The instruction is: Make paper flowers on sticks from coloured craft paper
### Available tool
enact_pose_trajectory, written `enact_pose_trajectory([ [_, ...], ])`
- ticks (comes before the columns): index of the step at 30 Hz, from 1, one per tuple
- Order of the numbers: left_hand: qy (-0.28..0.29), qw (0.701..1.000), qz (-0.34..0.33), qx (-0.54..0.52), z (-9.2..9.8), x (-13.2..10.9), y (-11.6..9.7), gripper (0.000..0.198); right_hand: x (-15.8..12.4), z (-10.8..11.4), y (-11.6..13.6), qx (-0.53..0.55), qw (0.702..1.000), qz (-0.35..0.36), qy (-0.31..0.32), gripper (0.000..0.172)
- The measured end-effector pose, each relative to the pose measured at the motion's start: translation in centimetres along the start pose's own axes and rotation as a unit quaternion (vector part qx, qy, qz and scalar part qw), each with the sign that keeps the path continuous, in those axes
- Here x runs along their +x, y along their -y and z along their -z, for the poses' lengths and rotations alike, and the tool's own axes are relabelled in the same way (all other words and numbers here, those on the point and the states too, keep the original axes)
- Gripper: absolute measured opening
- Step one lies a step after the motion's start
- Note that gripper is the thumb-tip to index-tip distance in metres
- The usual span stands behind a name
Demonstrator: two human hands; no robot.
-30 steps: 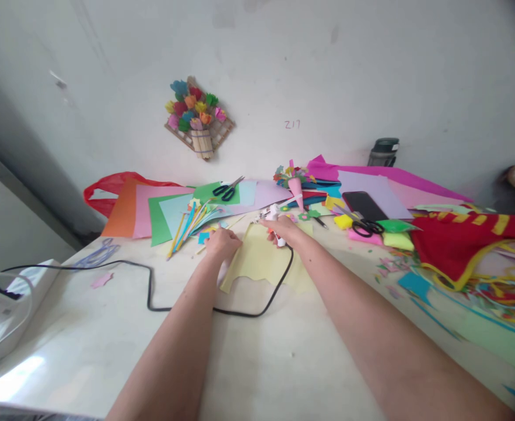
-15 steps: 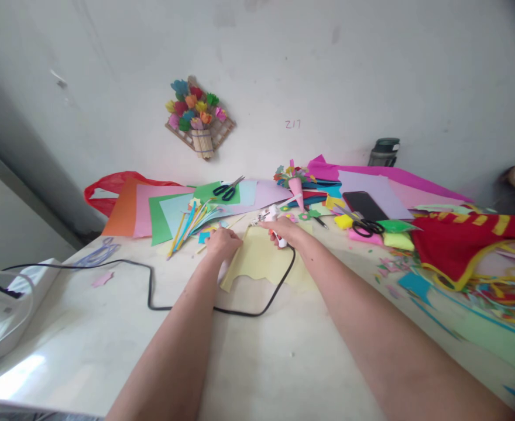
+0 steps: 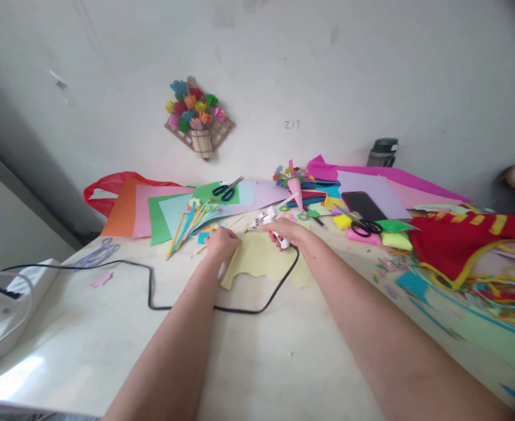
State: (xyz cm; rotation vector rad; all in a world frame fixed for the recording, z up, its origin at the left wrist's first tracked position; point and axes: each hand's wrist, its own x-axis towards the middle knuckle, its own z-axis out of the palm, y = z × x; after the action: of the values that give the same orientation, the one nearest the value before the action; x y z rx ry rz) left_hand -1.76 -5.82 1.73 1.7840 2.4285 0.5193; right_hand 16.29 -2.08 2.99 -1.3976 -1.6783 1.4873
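Observation:
My right hand [image 3: 289, 231] is wrapped round a white glue gun [image 3: 266, 217] with a red trigger. Its nozzle points left, close over the upper left part of a pale yellow sheet of paper [image 3: 257, 260] with a wavy lower edge. At the sheet's left edge my left hand [image 3: 223, 241] is closed, its fingertips pinching the paper's folded rim. A black cord [image 3: 279, 286] runs from the gun's handle, loops in front of the sheet and passes left under my left forearm.
Rolled paper sticks [image 3: 187, 228], scissors [image 3: 226, 190] and coloured sheets [image 3: 123, 210] lie behind my left hand. A pink paper cone with flowers [image 3: 295, 190], a phone [image 3: 363, 207], second scissors [image 3: 365, 228] and red fabric [image 3: 450, 245] are right. A power strip [image 3: 9, 310] sits left.
The glue gun has shifted slightly left and down along the sheet's left edge, tilting a little, with its cord moving along. My left hand stays almost where it was.

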Motion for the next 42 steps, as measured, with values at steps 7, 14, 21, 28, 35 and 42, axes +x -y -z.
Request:
enact_pose_trajectory([
  [7, -0.004, 1.0, -0.008, 0.006, -0.2, 0.2, 0.0, 0.017, 0.0, -0.3, 0.0, 0.013, 1.0, 0.002, -0.012, 0.04],
  [14, 0.001, 1.0, 0.008, 0.024, 0.5, 0.1, -0.1, 0.025, 0.2, -0.7, -0.1, 0.031, 0.998, -0.003, -0.063, 0.035],
  [21, 0.128, 0.991, 0.001, 0.043, 2.2, -0.3, 0.9, 0.023, 0.5, -0.7, -0.3, 0.025, 0.997, 0.001, -0.067, 0.035],
  [28, 0.13, 0.991, 0.006, 0.034, 2.3, -0.8, 0.7, 0.017, 0.3, -0.7, -0.3, 0.026, 0.998, 0.003, -0.064, 0.042],
  [35, 0.118, 0.993, 0.017, 0.025, 2.1, -0.7, 0.8, 0.016, 0.2, -0.7, -0.2, 0.018, 0.998, 0.0, -0.066, 0.048],
  [42, 0.117, 0.993, 0.017, 0.005, 1.7, -0.3, 1.1, 0.016, 0.1, -0.8, 0.0, 0.016, 0.999, -0.007, -0.051, 0.044],
])
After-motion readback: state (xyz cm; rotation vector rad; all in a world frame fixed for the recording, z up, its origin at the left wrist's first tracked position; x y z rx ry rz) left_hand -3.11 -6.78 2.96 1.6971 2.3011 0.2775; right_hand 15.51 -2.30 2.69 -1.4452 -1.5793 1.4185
